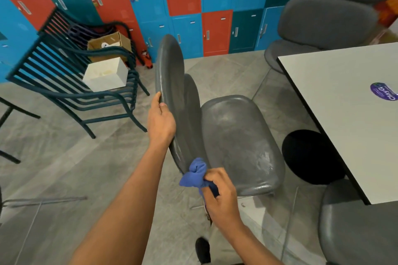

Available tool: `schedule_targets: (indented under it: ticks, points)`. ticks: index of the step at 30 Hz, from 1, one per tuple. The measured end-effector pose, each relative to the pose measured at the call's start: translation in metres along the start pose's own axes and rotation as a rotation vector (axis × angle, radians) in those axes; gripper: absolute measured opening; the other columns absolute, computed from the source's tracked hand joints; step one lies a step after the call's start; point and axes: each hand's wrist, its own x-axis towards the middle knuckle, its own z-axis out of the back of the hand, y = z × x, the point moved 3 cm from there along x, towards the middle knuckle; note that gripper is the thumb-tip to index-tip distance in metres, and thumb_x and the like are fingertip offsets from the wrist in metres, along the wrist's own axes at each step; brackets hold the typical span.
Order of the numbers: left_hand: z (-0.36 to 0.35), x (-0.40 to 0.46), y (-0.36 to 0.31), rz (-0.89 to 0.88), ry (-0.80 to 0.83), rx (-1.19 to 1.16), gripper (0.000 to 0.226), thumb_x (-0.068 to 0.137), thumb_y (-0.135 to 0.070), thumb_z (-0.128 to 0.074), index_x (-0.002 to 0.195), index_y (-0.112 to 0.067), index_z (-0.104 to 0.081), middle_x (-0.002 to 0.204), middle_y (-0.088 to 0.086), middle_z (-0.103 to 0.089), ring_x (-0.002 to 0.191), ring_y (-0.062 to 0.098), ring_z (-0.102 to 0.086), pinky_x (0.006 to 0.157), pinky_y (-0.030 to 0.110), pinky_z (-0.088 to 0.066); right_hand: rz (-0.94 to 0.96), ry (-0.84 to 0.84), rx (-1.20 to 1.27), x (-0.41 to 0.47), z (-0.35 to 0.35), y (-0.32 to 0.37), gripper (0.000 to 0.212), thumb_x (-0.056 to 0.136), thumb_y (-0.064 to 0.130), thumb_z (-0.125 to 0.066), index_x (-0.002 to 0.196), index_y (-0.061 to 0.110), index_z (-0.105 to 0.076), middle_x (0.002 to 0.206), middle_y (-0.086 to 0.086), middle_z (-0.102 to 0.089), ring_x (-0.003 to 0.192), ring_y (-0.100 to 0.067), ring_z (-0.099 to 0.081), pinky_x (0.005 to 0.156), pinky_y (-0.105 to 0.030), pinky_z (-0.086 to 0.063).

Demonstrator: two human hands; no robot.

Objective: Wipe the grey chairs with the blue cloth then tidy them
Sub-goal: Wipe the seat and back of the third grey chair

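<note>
Blue cloth (195, 175) bunched in right hand (221, 196) grip; left hand (160, 121) clasps grey chair (170, 84) backrest edge.

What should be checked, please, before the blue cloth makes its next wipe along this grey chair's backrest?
1. Left hand grips the backrest edge: ok.
2. Right hand has a firm grip on the blue cloth: ok.
3. Cloth touching the backrest's lower edge: ok.
4. Seat free of marks: not ok, pale smears show.
5. Chair legs steady on the floor: cannot tell, hidden.
</note>
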Motion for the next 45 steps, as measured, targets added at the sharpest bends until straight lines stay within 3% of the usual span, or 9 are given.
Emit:
schedule_targets:
  ticks: [6,11,15,20,24,29,36,40,45]
  points:
    - [-0.001,0.001,-0.001,0.048,-0.011,-0.014,0.043,0.112,-0.033,-0.030,0.155,-0.034,-0.035,0.156,0.000,-0.046,0.141,0.025,-0.046,0.116,0.044,-0.037,-0.018,0.052,-0.050,-0.009,0.009,-0.016,0.039,0.079,-0.014,-0.062,0.091,0.023,-0.063,0.102,0.007,-0.058,0.088,-0.013,-0.061,0.072,-0.023,-0.048]
    - [-0.001,0.002,-0.001,0.031,-0.023,-0.006,0.043,0.111,-0.031,-0.032,0.154,-0.032,-0.036,0.154,0.002,-0.048,0.139,0.024,-0.047,0.117,0.044,-0.038,0.188,0.000,-0.077,0.003,-0.005,0.015,0.023,0.084,0.001,-0.067,0.099,0.017,-0.072,0.106,0.004,-0.061,0.094,-0.016,-0.063,0.078,-0.025,-0.051]
    - [0.000,0.000,0.000,0.008,-0.023,0.011,0.042,0.111,-0.029,-0.032,0.153,-0.031,-0.037,0.153,0.003,-0.049,0.137,0.023,-0.047,0.113,0.039,-0.037,0.207,0.040,-0.173,-0.009,-0.016,0.005,0.023,0.083,0.007,-0.069,0.100,0.023,-0.072,0.108,0.007,-0.052,0.094,-0.020,-0.060,0.077,-0.027,-0.051]
    - [0.000,0.001,-0.001,0.034,-0.014,0.004,0.041,0.112,-0.033,-0.032,0.152,-0.037,-0.036,0.155,-0.001,-0.046,0.139,0.023,-0.047,0.115,0.044,-0.038,-0.116,0.060,-0.108,-0.028,0.007,-0.039,0.023,0.078,0.007,-0.060,0.094,0.018,-0.073,0.104,0.014,-0.057,0.095,-0.011,-0.064,0.078,-0.024,-0.050]
    - [-0.001,0.003,0.002,0.032,-0.013,0.006,0.041,0.112,-0.032,-0.032,0.153,-0.035,-0.036,0.155,-0.002,-0.046,0.138,0.022,-0.047,0.113,0.040,-0.038,-0.225,0.039,0.008,-0.021,0.014,-0.042,0.036,0.078,-0.005,-0.064,0.098,0.023,-0.073,0.104,0.008,-0.063,0.097,-0.015,-0.067,0.080,-0.020,-0.051]
    - [0.001,0.004,-0.006,-0.014,0.010,0.117,0.044,0.111,-0.030,-0.033,0.155,-0.031,-0.034,0.156,0.005,-0.043,0.138,0.025,-0.046,0.113,0.040,-0.037,-0.507,-0.025,0.272,-0.003,0.009,-0.052,0.019,0.094,0.015,-0.070,0.111,0.022,-0.066,0.104,0.003,-0.072,0.098,-0.017,-0.070,0.085,-0.033,-0.054]
    - [-0.003,0.046,-0.047,-0.228,0.071,0.649,0.050,0.104,-0.030,-0.047,0.153,-0.027,-0.040,0.168,0.009,-0.017,0.151,0.039,-0.022,0.119,0.056,-0.028,-0.515,0.044,0.109,0.047,-0.010,-0.081,0.037,0.089,0.004,-0.064,0.099,0.040,-0.064,0.095,0.006,-0.071,0.090,-0.014,-0.068,0.081,-0.037,-0.056]
    - [-0.027,0.064,-0.070,-0.357,0.062,0.819,0.051,0.102,-0.036,-0.050,0.152,-0.027,-0.042,0.168,0.008,-0.022,0.151,0.036,-0.020,0.118,0.056,-0.029,-0.578,0.081,0.046,0.073,-0.023,-0.108,0.020,0.082,0.021,-0.061,0.097,0.033,-0.062,0.095,0.007,-0.069,0.090,-0.012,-0.066,0.083,-0.045,-0.055]
    - [-0.040,0.096,-0.058,-0.154,0.090,0.900,0.063,0.102,-0.036,-0.051,0.160,-0.026,-0.027,0.171,0.007,-0.007,0.153,0.038,-0.016,0.120,0.054,-0.027,-0.647,0.158,0.009,0.127,-0.047,-0.140,0.018,0.078,0.022,-0.057,0.092,0.033,-0.062,0.091,0.008,-0.068,0.086,-0.011,-0.065,0.080,-0.044,-0.054]
